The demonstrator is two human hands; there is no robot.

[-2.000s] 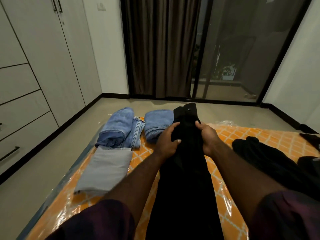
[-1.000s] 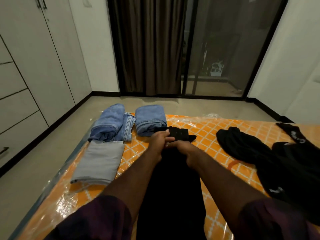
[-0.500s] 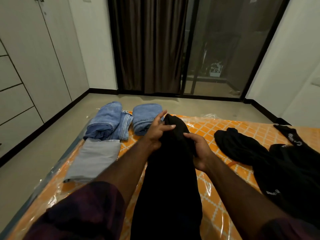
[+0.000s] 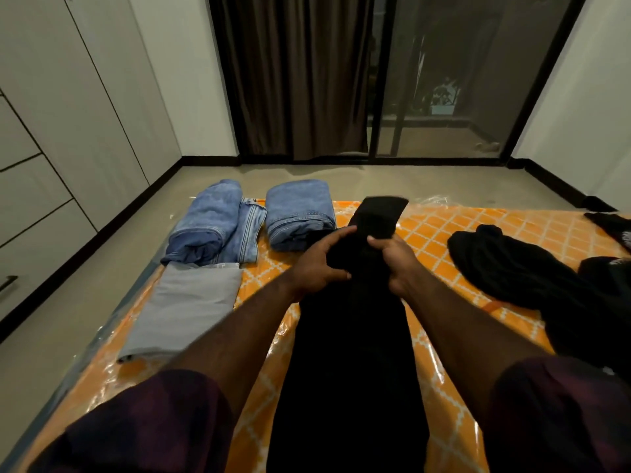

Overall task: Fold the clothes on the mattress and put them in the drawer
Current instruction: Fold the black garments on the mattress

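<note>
Folding is the step in hand. A long black garment (image 4: 351,370) lies down the middle of the mattress (image 4: 444,230), running from the near edge away toward the window. The left hand (image 4: 321,264) grips its left edge with fingers curled over the cloth, and the right hand (image 4: 392,261) pinches the right edge just beside it. Both hold the far part raised, so the end stands up above the knuckles — it looks ready to be turned over onto the rest.

The next move, as I judge it, calls for bringing that raised end down toward the body so the edges line up, then smoothing the fold flat. The cloth is limp and dark, so its edges are hard to read; an uneven fold is the likely fault.

Counted, the folded pile on the left holds three pieces: two blue denim bundles — the left jeans (image 4: 211,223) and the right jeans (image 4: 298,213), side by side at the far edge — and one grey piece (image 4: 187,308) lying flat, nearer, touching the left jeans. To the right sits a heap of black clothes (image 4: 532,278), unfolded; how many pieces it holds I cannot tell.

The drawers (image 4: 30,213) in the wardrobe on the left are closed, well apart from the mattress. Nothing has gone into them that I can see, so the task seems somewhere near its middle.
</note>
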